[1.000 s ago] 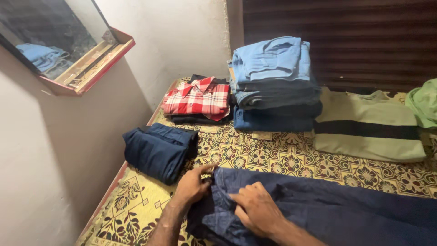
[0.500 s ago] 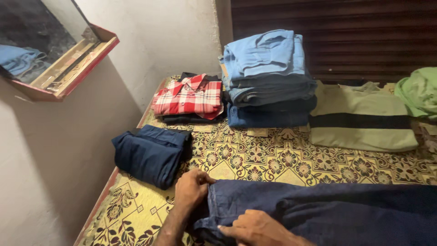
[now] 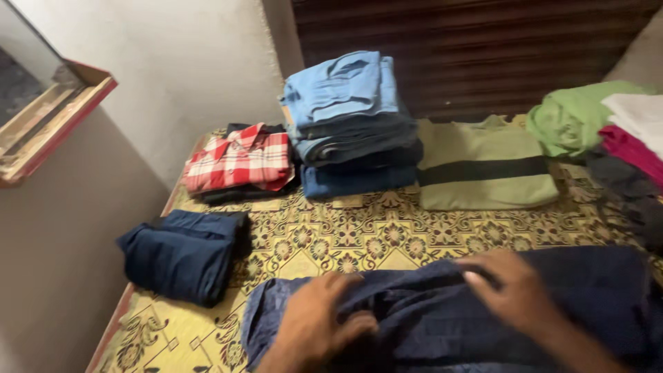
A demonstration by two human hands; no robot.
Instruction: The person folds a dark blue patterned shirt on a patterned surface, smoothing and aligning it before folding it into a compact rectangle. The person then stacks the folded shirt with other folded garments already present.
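Observation:
A dark navy garment (image 3: 428, 311) lies spread across the near part of a bed with a yellow floral cover (image 3: 359, 238). My left hand (image 3: 314, 324) presses flat on the garment's left part, fingers spread. My right hand (image 3: 511, 287) rests on the garment further right, fingers bent over a fold of the cloth; whether it grips the fold is blurred.
A folded navy garment (image 3: 183, 252) lies at the left bed edge. Behind stand a red checked shirt pile (image 3: 238, 162), a tall blue stack (image 3: 349, 124) and a folded green shirt with a dark stripe (image 3: 483, 169). Loose clothes (image 3: 608, 131) heap at right. A wooden-framed mirror (image 3: 48, 121) juts from the left wall.
The view has swung right. My right hand moved from the garment's left end out to the right along the cloth. My left hand shifted from the edge onto the garment's top.

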